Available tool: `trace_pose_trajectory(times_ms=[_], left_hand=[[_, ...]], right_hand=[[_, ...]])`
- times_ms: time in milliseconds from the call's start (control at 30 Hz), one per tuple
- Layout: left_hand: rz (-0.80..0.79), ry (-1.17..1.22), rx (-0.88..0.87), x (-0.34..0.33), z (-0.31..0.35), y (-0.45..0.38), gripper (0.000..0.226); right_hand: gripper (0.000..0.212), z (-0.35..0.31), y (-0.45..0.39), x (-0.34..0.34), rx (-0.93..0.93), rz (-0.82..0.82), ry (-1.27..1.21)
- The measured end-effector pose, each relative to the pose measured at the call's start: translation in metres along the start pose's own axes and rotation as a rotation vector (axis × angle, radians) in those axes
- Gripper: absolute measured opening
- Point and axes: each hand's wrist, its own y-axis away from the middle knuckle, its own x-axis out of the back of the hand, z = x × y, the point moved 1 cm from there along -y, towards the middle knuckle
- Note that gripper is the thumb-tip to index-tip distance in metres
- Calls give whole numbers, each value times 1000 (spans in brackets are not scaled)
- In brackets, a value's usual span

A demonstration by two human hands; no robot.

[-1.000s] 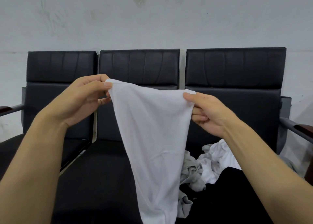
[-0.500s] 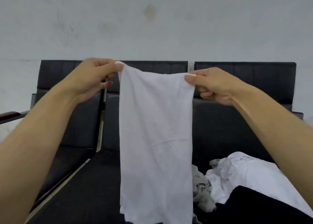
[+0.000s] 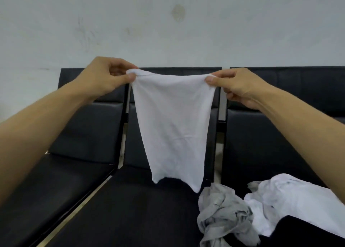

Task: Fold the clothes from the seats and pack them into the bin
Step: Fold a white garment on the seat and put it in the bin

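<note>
A white garment (image 3: 172, 123) hangs in the air in front of the middle seat (image 3: 130, 209). My left hand (image 3: 106, 76) pinches its top left corner and my right hand (image 3: 237, 86) pinches its top right corner. The cloth narrows downward, and its lower edge hangs free just above the seat cushion. A crumpled grey garment (image 3: 222, 215) lies on the seat at lower right, next to a rumpled white garment (image 3: 285, 200) and a black garment (image 3: 302, 233). No bin is in view.
Three black padded seats stand in a row against a pale wall (image 3: 168, 22). The left seat (image 3: 65, 175) holds nothing. Metal gaps run between the seats.
Both hands have lifted the white garment higher, so its lower edge has come up off the seat. The view has tilted up and the pile shows more at lower right.
</note>
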Motion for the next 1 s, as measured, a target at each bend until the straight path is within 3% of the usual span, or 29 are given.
trace_pose_trajectory(times_ms=[100, 233, 467, 567, 633, 833, 1000], left_hand=[[-50, 9, 19, 3, 12, 31, 16], [-228, 43, 92, -8, 5, 104, 15], [-529, 185, 364, -43, -41, 252, 35], [-628, 241, 472, -51, -50, 288, 14], [-683, 283, 525, -53, -53, 298, 15], [-636, 282, 679, -63, -80, 281, 13], [-599, 175, 701, -100, -119, 265, 18]], right_hand=[[23, 1, 24, -5, 5, -56, 75], [16, 31, 92, -17, -21, -233, 190], [3, 111, 228, -52, -264, -479, 185], [3, 132, 259, -62, -342, -582, 203], [4, 136, 264, -66, -342, -636, 192], [7, 150, 229, -90, -222, -629, 269], [8, 168, 185, -125, -2, -635, 623]])
